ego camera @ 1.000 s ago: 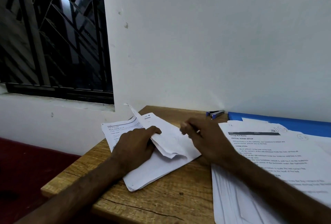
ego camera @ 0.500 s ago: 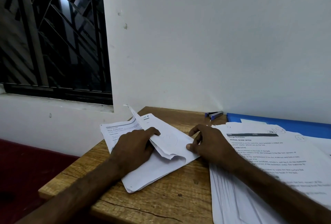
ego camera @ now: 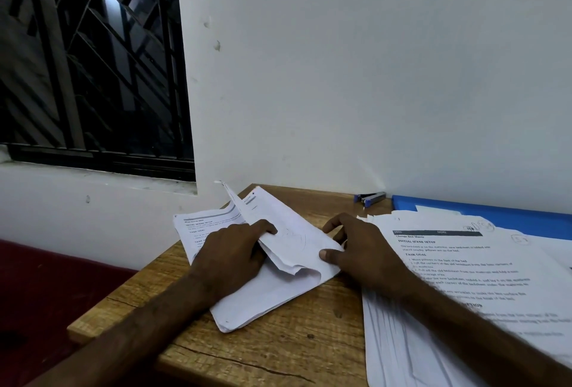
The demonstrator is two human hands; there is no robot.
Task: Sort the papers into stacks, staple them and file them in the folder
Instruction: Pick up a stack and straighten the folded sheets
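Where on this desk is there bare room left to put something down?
Bare wood of the wooden desk shows along the near edge, between the small stack of white papers and the large pile of printed sheets, and in a back strip between that stack and the blue-grey stapler. The right side is crowded: the pile overlaps the blue folder.
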